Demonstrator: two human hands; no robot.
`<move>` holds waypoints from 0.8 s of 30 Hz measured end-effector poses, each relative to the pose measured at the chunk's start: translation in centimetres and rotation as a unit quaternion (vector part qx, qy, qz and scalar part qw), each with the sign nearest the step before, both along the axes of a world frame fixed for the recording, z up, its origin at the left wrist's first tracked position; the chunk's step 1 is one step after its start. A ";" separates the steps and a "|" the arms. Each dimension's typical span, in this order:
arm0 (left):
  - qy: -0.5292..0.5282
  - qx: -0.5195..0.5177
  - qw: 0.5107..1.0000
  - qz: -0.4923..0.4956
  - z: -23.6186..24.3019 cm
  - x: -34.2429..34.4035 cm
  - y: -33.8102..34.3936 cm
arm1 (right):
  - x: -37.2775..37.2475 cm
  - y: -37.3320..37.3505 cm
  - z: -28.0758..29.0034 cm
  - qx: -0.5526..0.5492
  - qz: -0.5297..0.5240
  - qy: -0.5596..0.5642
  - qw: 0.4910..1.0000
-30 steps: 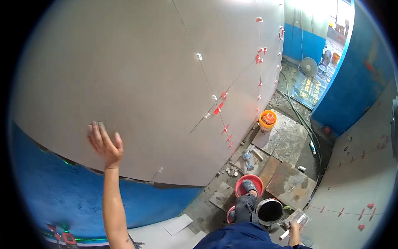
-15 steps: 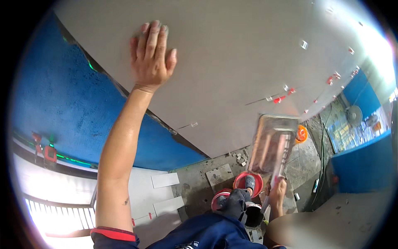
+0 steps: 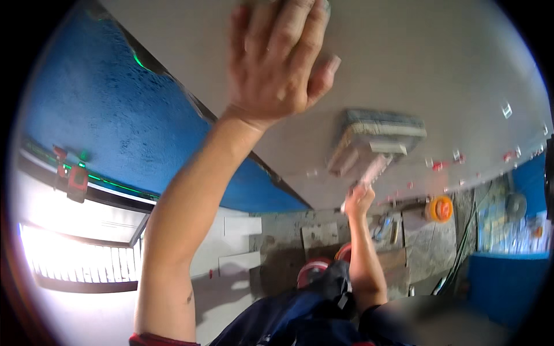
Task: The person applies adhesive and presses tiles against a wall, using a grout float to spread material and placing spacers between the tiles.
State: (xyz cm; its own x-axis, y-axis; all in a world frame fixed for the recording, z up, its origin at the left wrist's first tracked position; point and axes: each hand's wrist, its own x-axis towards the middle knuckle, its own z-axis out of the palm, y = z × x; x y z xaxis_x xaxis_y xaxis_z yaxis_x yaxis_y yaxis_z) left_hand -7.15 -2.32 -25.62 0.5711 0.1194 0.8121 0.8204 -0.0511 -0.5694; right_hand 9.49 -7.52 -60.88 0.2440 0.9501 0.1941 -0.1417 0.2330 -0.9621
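My left hand point(image 3: 277, 69) is at the top of the head view, fingers stretched out, palm toward the large grey tile surface point(image 3: 398, 63). It holds nothing. My right hand point(image 3: 360, 200) is closed round the pale handle of a rectangular hand float point(image 3: 375, 132) with a thick layered pad. The float is up against or very near the tile surface, right of and below my left hand; motion blur hides whether it touches. White clips point(image 3: 506, 109) and red wedges point(image 3: 440, 166) sit along the tile joints to the right.
Bare blue wall point(image 3: 115, 98) borders the tiles on the left. A red laser level point(image 3: 77, 183) casts a green line there. I stand on red buckets point(image 3: 313, 273). An orange bucket point(image 3: 440, 209), tools point(image 3: 384, 228) and cables point(image 3: 459, 254) lie on the floor. White tiles point(image 3: 239, 265) lie lower left.
My right hand has raised the float from beside my legs up to the tile surface. My left hand now appears larger and farther right, still spread. The view has shifted.
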 end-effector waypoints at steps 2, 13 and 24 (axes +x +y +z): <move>0.004 -0.003 0.999 -0.037 -0.1 1.5 1.1 | 3.6 0.9 -0.8 0.036 0.031 -0.018 0.999; -0.078 -0.027 0.996 0.043 -8.9 4.4 1.9 | 14.4 -9.0 5.0 0.069 0.004 -0.099 0.993; -0.079 -0.051 0.995 0.020 -14.2 8.9 4.1 | 15.6 7.0 1.3 0.028 -0.054 -0.059 0.996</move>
State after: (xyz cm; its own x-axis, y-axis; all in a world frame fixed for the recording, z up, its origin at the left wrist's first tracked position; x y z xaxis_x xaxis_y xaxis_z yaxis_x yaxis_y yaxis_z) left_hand 1.80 1.77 -39.82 0.4307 0.2251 0.8740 0.9018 -0.0679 -0.4269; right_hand 25.10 -0.48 -59.62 0.3157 0.9069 0.2790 0.0005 0.2938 -0.9559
